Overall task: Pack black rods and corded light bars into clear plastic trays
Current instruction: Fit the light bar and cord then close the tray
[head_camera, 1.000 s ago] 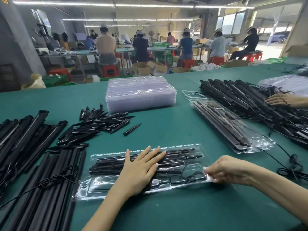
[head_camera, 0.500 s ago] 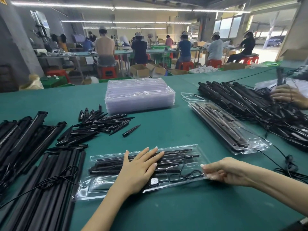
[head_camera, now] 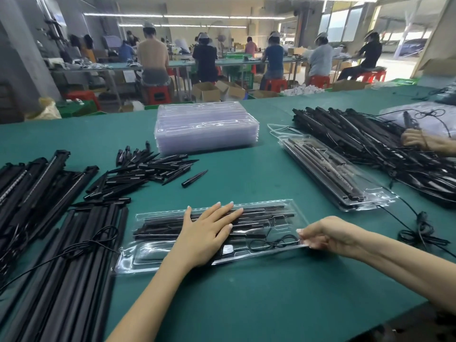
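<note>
hands work on a clear plastic tray [head_camera: 283, 245] lying lengthwise on the green table [head_camera: 246, 304], close to the near edge. left hand [head_camera: 209, 233] lies flat on top of the tray's clear lid, fingers straight and spread a little, pressing down over the black rods [head_camera: 266, 213] packed inside; it grasps nothing. right hand [head_camera: 328, 234] is at the tray's right end, fingers curled and pinching the plastic edge there. inside the tray, the rods run side by side along its far half, and a thin black cord [head_camera: 274, 243] loops in the near right compartment.

left of the tray, touching or just beside its end, lies a broad pile of long light bars [head_camera: 74, 280] with a loose cord across them. beyond that pile sits a heap of short pointed black pieces [head_camera: 148, 171], one [head_camera: 195, 178] lying apart to the right. a stack of empty clear trays [head_camera: 207, 127] stands farther back at the middle of the table. to the right, a second filled tray [head_camera: 333, 174] lies at an angle, and behind it a large tangle of corded bars [head_camera: 370, 144]. another person's hand [head_camera: 417, 141] rests on that tangle at the right edge of view; its grip cannot be made out. in the background, people sit on red stools [head_camera: 158, 95] at another long table.
</note>
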Available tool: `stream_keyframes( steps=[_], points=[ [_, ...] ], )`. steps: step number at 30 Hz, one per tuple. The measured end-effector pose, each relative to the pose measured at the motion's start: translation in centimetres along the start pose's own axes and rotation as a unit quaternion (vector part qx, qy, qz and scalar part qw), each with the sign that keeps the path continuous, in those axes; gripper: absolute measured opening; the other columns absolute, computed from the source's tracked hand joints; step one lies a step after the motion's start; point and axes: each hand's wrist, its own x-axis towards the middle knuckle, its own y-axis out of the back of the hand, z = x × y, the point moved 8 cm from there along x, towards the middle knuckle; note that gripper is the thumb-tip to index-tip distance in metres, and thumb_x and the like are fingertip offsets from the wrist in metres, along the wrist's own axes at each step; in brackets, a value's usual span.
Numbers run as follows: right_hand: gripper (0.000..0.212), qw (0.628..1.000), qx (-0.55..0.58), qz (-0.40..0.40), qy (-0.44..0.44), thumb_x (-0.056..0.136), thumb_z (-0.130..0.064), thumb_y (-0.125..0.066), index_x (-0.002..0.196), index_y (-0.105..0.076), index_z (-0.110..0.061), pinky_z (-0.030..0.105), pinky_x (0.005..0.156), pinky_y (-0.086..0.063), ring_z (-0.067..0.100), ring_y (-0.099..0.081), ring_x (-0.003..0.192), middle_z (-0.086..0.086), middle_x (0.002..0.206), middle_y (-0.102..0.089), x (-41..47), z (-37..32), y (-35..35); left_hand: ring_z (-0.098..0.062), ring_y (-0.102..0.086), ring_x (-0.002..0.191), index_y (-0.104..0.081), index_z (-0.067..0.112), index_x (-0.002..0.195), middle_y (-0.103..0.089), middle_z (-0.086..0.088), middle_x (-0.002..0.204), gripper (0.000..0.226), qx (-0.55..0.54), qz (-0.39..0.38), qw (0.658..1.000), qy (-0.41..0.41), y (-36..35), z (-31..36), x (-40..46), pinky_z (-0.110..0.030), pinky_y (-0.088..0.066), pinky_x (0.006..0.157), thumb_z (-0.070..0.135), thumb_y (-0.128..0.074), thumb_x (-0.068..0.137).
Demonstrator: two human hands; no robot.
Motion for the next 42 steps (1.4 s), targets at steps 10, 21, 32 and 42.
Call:
stream_keyframes(
  steps=[10, 21, 32, 42],
  points=[
    [0.006, 0.999, -0.015, -0.045, -0.018, 0.084, 0.002, -0.064, 0.081, -0.065, 0.006, 0.017, 0.043, -0.05, 0.008, -0.053, 0.037, 0.007, 0.055, -0.063, -0.3, 0.3, 0.1, -0.004, -0.028, 0.138, -0.034, 0.04, 0.137, -0.036, 0.008, 0.148, 0.064, -0.273, 0.096, 0.957, -0.02, 3.2, -1.0, -0.2, -0.036, -0.011, 0.12, -0.005, -0.043, 0.091],
    [0.036, 0.892, 0.426, -0.151, -0.005, 0.075, -0.033, -0.071, 0.108, -0.055, -0.036, 0.057, 0.091, -0.048, 0.04, -0.062, 0.107, 0.023, 0.115, -0.056, -4.3, 0.7, -8.2, -0.01, -0.022, 0.142, -0.032, 0.049, 0.14, -0.019, 0.015, 0.155, 0.041, -0.074, 0.144, 0.961, 0.223, 2.9, -5.7, -2.2, -0.067, 0.011, 0.106, 0.047, -0.029, 0.1],
    [0.064, 0.944, 0.31, -0.075, 0.086, 0.082, -0.014, -0.071, 0.139, -0.041, -0.011, 0.038, 0.1, -0.044, 0.02, -0.063, 0.102, 0.007, 0.109, -0.067, -1.4, -1.5, -18.4, -0.015, -0.004, 0.144, -0.009, 0.047, 0.147, -0.02, 0.007, 0.15, 0.047, -0.063, 0.145, 0.949, 0.271, 3.1, -6.5, -0.7, -0.07, 0.012, 0.103, 0.046, -0.016, 0.1],
    [0.016, 0.961, 0.269, 0.027, 0.057, 0.079, 0.001, -0.069, 0.092, -0.06, 0.0, 0.031, 0.064, -0.058, 0.028, -0.07, 0.082, 0.017, 0.084, -0.062, 1.4, -0.9, -17.6, -0.022, -0.011, 0.142, -0.011, 0.039, 0.149, -0.026, 0.003, 0.148, 0.05, -0.026, 0.161, 0.936, 0.31, 2.8, -6.2, -1.0, -0.073, 0.008, 0.102, 0.042, -0.018, 0.1]
  ],
)
